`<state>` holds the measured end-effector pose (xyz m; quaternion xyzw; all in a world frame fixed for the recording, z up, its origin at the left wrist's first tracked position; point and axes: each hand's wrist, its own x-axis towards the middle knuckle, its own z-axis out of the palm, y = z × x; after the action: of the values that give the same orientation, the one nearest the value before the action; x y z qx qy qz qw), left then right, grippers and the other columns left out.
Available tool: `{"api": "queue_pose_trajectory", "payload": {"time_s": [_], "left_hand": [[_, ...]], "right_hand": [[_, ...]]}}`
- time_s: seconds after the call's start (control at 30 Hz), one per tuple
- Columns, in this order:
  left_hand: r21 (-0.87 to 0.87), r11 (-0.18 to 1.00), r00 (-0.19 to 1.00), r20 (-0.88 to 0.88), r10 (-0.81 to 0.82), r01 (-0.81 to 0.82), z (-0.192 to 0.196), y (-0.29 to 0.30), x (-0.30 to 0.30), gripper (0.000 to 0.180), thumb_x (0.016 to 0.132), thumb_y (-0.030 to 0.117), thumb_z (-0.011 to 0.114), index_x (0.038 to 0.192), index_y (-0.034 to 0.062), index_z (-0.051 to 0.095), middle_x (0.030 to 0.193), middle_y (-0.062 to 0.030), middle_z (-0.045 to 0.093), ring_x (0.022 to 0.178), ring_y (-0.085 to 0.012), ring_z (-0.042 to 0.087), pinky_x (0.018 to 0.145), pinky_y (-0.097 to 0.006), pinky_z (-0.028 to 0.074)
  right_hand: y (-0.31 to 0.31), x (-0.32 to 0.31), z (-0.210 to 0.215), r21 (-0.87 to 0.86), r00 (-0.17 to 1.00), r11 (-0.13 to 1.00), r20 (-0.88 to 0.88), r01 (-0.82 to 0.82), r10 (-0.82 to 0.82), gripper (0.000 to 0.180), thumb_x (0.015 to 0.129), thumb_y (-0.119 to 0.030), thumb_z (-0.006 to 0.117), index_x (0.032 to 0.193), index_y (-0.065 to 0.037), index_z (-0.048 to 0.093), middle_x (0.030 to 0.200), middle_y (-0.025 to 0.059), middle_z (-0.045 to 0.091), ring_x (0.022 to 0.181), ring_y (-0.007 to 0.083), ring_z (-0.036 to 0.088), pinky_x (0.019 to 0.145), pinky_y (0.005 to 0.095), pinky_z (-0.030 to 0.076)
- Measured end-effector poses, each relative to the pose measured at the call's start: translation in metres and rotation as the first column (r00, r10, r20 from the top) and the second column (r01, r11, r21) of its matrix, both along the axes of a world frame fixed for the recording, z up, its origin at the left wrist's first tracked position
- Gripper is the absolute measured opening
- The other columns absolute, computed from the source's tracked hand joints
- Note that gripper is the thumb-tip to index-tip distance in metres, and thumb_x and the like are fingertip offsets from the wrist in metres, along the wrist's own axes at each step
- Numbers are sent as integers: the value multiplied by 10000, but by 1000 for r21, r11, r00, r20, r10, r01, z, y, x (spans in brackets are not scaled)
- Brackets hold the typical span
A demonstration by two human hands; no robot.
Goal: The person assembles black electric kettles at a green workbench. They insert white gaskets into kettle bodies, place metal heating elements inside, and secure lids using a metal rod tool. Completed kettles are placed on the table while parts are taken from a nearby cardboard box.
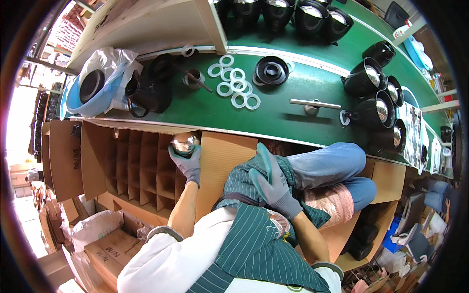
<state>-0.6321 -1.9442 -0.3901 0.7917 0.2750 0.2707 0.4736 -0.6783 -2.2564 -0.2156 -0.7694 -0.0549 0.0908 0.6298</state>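
In the head view, much was cut off or hard to read. The left hand (187,163), in a grey glove, was closed around a shiny metal ball-like piece (183,144), held above the far edge of an open cardboard box (93,161) with a grid of dividers; only the top of the piece showed, and its lower half was hidden by the fingers. What lay inside the divider cells could not be made out. The right hand (273,183), also gloved in grey with a teal thumb, rested flat and open on a striped green apron (254,234) over the lap, gripping nothing.

A row of black pots (293,14) at the top was cropped by the frame edge, and more black pots (376,105) curved away on the right, bent by the lens. On the green conveyor belt (283,93) lay a cluster of white rings (234,85), a black lid (271,71) and a metal rod (315,103).

As for packages: a clear plastic bag (105,63) covered a blue basin (80,100) at the left end of the belt. The box's brown flap (66,158) carried black printed letters, as did a closed carton (110,254) lower left. A white sack (93,227) sat between them. A pink plastic bag (332,202) lay beside the knee, partly hidden by blue jeans (332,166).
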Motion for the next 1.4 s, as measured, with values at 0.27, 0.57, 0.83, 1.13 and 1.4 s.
{"api": "queue_pose_trajectory", "payload": {"time_s": [0.27,0.57,0.83,1.13,1.4], "left_hand": [[355,845,912,-252,-324,399,45,-49,-28,869,809,178,807,1516,-67,365,1520,-251,439,1385,-408,433,1181,-482,333],[435,283,241,149,-959,855,169,-302,167,525,820,-8,697,1325,-66,567,1254,-256,643,1152,-427,619,1030,-479,484],[841,-150,31,-194,-980,520,236,-650,433,585,924,287,707,1451,94,545,1400,-203,600,1301,-363,564,1094,-448,460],[644,-249,172,-517,-839,724,199,-814,491,755,781,404,836,1473,327,544,1481,-231,462,1312,-432,552,1096,-481,486],[836,-244,426,-475,-770,491,256,-729,452,766,804,515,801,1392,77,579,1347,-224,608,1232,-362,620,1015,-468,522]], "right_hand": [[-18,-5,-31,16,990,991,-19,136,-136,723,974,-318,696,1547,9,399,1540,262,461,1439,393,441,1218,457,320],[-78,-2,-29,276,975,936,-103,220,-199,599,1016,-229,626,1543,-15,439,1453,194,555,1279,253,589,1105,377,445],[-200,-23,3,540,782,576,-315,614,-538,643,1031,-281,642,1538,43,415,1539,167,499,1435,250,454,1201,364,328],[-217,-33,-23,460,600,432,-326,776,-731,480,1039,-41,556,1505,46,478,1421,111,606,1248,171,589,1069,272,452],[-223,-39,-18,490,620,413,-405,768,-672,477,1024,-19,586,1487,55,494,1395,129,629,1189,159,629,996,273,515]]}}
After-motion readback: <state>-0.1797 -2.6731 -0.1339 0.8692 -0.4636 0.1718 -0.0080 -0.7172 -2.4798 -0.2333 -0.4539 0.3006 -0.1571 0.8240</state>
